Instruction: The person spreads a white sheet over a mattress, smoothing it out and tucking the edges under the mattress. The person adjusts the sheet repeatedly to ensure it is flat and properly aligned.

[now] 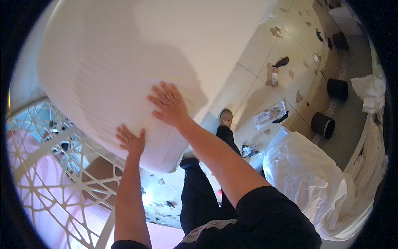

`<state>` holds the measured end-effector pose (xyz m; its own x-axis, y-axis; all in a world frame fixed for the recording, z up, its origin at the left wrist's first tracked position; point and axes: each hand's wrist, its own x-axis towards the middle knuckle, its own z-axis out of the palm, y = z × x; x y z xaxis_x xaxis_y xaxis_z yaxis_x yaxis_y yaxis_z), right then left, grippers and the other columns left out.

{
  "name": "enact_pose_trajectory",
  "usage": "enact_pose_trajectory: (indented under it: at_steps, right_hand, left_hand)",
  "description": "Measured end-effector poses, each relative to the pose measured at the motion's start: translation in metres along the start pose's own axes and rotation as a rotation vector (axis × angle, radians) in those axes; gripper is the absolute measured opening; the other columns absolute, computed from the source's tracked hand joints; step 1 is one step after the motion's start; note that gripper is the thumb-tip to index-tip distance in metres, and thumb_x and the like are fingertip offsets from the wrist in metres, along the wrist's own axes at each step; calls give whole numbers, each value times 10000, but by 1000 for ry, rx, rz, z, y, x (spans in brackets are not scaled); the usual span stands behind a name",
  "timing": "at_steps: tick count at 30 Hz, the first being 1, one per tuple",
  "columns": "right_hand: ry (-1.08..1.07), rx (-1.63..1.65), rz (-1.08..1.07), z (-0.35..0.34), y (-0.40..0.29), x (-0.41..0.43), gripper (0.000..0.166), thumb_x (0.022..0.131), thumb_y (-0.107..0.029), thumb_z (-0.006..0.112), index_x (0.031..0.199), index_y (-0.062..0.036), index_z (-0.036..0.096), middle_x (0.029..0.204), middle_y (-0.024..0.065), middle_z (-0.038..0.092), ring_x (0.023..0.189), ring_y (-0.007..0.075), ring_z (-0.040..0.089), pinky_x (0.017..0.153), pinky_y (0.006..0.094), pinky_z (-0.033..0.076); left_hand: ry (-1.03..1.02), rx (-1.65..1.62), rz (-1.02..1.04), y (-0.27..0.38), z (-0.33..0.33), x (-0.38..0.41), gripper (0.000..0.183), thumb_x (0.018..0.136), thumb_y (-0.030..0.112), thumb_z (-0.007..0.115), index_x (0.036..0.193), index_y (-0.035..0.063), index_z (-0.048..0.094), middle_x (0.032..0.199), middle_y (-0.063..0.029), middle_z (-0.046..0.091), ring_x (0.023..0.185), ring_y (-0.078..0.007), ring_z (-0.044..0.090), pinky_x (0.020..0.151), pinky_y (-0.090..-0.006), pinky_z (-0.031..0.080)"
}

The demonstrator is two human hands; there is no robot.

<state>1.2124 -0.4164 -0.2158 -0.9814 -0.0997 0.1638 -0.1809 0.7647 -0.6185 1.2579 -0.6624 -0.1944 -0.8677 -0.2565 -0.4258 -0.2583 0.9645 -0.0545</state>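
Observation:
A large cushioned surface under a smooth white fitted cover (124, 62), mattress-like, fills the upper left of the head view. My left hand (131, 142) lies on it near its lower rounded edge, fingers spread, palm down. Higher and to the right, my right hand (169, 104) rests flat on the same cover, its fingers also apart. Neither hand grips anything. Faint wrinkles run across the cover left of my hands, and a shadow falls over its middle.
A white openwork lattice frame (67, 183) stands at the lower left. A heap of white fabric (301, 168) lies right of my legs. Scraps and a plastic packet (270, 114) litter the tiled floor (245, 77). Several black cylinders, one nearest (322, 125), line the right side.

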Motion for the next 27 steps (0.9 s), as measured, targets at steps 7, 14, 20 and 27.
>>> enact_pose_trajectory:
  at_steps: [7,14,20,27]
  right_hand:
    - [1,-237,232,-142,150,24,614,826,-572,560,1387,-343,457,1566,-17,220,1456,301,91,1096,679,19]
    - [-311,-275,388,-182,176,53,570,860,-447,597,1397,-332,444,1561,14,230,1447,346,108,1071,697,120]
    - [-442,-309,414,-181,181,68,570,849,-322,611,1396,-320,449,1569,31,193,1437,384,115,1070,683,172]
    - [-545,-264,387,-185,185,73,515,896,-291,504,1406,-325,433,1565,63,200,1434,393,120,1061,685,171]
  left_hand:
    - [84,-36,87,211,19,-17,1287,699,753,602,1490,39,-120,1502,-325,-187,1397,-493,-159,1021,-740,48]
    - [-206,42,-40,353,-38,-13,1449,588,723,733,1453,123,-262,1481,-279,-300,1382,-456,-252,994,-761,4]
    - [-341,111,-133,370,-58,-10,1493,569,694,768,1434,107,-297,1471,-264,-333,1374,-438,-287,1024,-732,-15]
    - [-401,46,-107,367,-79,-13,1510,557,675,786,1435,55,-275,1470,-288,-315,1361,-448,-304,1025,-732,-21]
